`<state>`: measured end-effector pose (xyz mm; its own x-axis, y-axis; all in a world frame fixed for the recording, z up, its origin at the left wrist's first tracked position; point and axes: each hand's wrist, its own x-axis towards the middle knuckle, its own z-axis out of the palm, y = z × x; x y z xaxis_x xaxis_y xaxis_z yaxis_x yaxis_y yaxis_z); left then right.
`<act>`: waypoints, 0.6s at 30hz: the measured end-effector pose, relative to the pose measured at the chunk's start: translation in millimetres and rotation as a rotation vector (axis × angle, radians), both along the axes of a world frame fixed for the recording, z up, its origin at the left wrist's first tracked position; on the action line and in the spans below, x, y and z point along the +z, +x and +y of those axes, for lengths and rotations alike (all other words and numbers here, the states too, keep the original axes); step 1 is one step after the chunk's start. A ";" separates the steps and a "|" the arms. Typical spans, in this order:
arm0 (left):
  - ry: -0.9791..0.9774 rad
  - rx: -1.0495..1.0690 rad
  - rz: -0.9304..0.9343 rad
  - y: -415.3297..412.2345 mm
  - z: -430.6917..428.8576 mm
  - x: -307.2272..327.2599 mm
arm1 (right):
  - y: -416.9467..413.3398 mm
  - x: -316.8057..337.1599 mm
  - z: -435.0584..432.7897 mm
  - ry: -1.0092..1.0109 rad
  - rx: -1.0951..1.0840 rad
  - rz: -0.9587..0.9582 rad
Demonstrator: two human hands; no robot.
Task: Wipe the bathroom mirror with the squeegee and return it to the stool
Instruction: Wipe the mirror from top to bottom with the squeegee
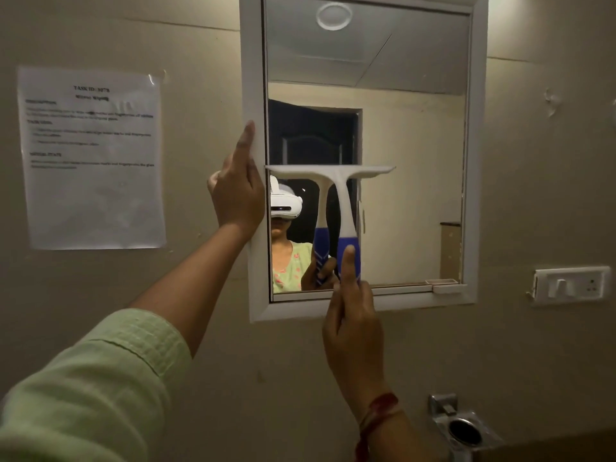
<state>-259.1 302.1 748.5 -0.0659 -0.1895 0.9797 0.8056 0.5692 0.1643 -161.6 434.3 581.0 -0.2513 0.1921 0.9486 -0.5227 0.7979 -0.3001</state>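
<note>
A white-framed bathroom mirror (416, 161) hangs on the beige wall. A squeegee (343, 201) with a white blade and blue grip lies against the glass, its blade level across the left half at mid height. My right hand (351, 315) grips the blue handle from below, with one finger stretched up along it. My left hand (238, 191) holds the mirror frame's left edge, one finger pointing up along it. The stool is out of view.
A printed task sheet (91, 158) is taped to the wall at left. A white switch and socket plate (570, 284) sits right of the mirror. Below it at lower right is a chrome wall holder (463, 428). A small white tab (445, 284) sits on the mirror's bottom ledge.
</note>
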 end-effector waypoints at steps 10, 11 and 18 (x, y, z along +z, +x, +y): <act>-0.005 0.004 0.014 -7.6 0.2 -0.9 | 6.9 0.1 1.5 -0.035 0.048 0.048; -0.009 0.007 0.015 -8.0 0.1 -1.2 | 5.7 3.1 1.8 -0.039 0.054 0.046; -0.017 0.021 0.009 -8.8 -0.6 -1.9 | 13.3 -34.3 -2.0 -0.119 0.147 -0.009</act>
<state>-267.9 301.5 746.6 -0.0537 -0.1741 0.9833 0.7950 0.5883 0.1476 -148.3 432.3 546.7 -0.2932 0.2635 0.9190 -0.6280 0.6717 -0.3930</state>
